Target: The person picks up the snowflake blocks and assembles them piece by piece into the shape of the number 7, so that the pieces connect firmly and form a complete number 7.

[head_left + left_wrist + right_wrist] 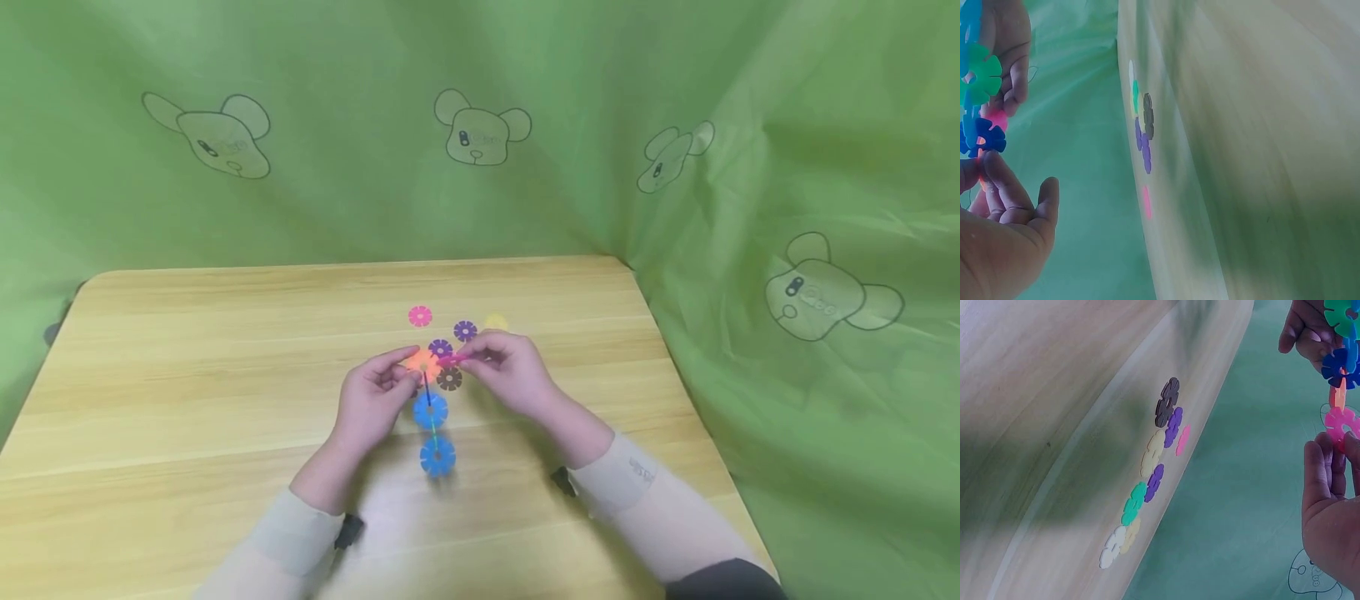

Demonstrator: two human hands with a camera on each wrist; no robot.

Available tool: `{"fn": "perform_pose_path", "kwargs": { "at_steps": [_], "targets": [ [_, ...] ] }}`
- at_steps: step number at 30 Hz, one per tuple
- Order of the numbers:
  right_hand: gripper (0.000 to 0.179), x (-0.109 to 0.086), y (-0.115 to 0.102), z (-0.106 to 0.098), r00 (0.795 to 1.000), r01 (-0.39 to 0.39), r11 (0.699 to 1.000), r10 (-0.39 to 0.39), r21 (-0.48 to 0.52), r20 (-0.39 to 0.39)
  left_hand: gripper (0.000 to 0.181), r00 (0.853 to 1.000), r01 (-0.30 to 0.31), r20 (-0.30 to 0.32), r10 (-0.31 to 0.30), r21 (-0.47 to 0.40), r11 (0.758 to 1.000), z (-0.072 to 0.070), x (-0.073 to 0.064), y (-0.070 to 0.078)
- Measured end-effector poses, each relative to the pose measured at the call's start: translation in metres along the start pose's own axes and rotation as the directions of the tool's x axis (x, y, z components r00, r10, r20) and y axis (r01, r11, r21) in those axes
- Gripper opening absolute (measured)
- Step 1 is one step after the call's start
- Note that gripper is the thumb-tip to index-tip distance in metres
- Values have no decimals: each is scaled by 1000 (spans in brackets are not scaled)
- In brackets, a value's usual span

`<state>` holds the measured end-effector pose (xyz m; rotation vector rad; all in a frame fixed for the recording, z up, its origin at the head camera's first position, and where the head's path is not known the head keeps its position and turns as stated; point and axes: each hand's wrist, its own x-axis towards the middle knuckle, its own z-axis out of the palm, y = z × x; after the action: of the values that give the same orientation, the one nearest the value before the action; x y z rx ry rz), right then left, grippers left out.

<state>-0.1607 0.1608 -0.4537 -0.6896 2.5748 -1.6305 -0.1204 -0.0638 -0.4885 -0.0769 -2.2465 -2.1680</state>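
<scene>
We've got the left hand (377, 396) pinching the orange disc (431, 363) over mid-table (187, 375). Right hand (513, 371) pinches the pink disc (450, 361) at its right edge; can't tell if slotted. Chain runs near: dark blue disc (992, 139), blue disc (422, 414), green disc (986, 78), second blue disc (427, 458). Loose purple discs (465, 323) lie far.
</scene>
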Motion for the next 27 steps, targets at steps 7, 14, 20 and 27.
{"fn": "perform_pose_path", "kwargs": {
  "at_steps": [7, 14, 20, 27],
  "targets": [
    [15, 0, 1, 2, 1000, -2, 1000, 1, 21, 18, 36, 1000, 6, 2, -6, 2, 1000, 2, 1, 2],
    [13, -4, 2, 5, 1000, 1, 1000, -1, 23, -7, 33, 999, 18, 31, -16, -45, 999, -1, 2, 2],
    [13, -7, 4, 6, 999, 32, 998, -31, 46, -21, 32, 998, 22, 52, -20, -51, 998, -1, 2, 4],
    [14, -9, 3, 7, 997, 70, 996, -68, 51, -41, 31, 999, 23, 40, -22, -37, 999, 2, 1, 7]
  ]
}}
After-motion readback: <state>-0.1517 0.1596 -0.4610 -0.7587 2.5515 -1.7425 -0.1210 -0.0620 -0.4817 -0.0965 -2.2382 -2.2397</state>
